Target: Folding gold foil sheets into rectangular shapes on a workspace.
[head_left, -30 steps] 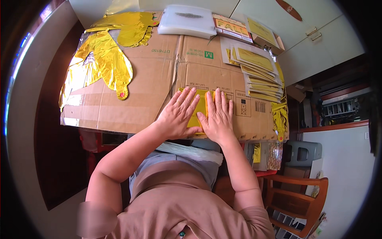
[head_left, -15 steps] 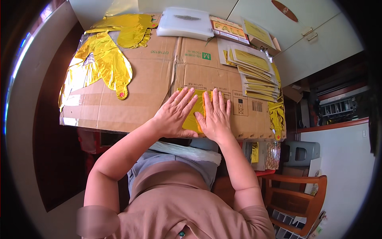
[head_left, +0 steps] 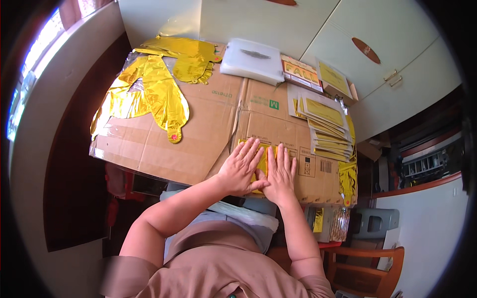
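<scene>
My left hand [head_left: 240,171] lies flat, palm down, with its fingers stretched out on a small folded piece of gold foil [head_left: 262,161]. Beside it my right hand [head_left: 279,178] presses down flat on the foil's right part, fingers extended. The left thumb reaches across to the base of the right hand. Between the hands a strip of the foil shows, with an orange tint along one edge; the palms hide most of the rest. Beneath is a flattened cardboard sheet [head_left: 208,119] near its front edge.
Flat gold foil balloons [head_left: 164,94] lie at the left and back left. A translucent plastic box [head_left: 252,64], a printed carton [head_left: 301,74] and a fanned stack of packaged gold foil [head_left: 325,119] line the back and right. A wooden chair [head_left: 367,253] stands at lower right.
The view has shifted, so the table sits lower and farther right in the picture. My hands have drawn closer together, and the left thumb now meets the right hand.
</scene>
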Motion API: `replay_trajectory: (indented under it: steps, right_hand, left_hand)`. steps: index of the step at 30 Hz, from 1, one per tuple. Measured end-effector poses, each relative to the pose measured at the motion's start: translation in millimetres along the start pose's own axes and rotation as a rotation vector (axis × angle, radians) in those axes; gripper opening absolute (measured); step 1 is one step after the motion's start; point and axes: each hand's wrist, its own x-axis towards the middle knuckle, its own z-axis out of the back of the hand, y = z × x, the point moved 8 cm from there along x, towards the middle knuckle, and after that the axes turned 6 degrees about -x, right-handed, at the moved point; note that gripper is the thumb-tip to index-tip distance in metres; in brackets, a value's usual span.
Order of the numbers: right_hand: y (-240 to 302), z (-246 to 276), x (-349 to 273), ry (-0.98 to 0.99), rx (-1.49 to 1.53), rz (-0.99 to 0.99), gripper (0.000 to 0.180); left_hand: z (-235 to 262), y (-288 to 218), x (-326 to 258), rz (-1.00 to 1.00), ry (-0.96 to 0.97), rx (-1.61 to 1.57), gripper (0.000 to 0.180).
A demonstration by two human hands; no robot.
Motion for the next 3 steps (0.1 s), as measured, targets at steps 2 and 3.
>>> replay_trajectory:
  steps: [2, 3]
  right_hand:
    - [-2.1, -0.6, 0.5, 0.009, 0.0, -0.01, 0.084]
    - [-1.9, 0.9, 3.4, 0.004, -0.003, -0.009, 0.084]
  left_hand:
    - [2.4, -1.1, 0.2, -0.011, 0.024, 0.01, 0.105]
    - [4.2, 0.6, 2.0, -0.012, 0.019, 0.012, 0.105]
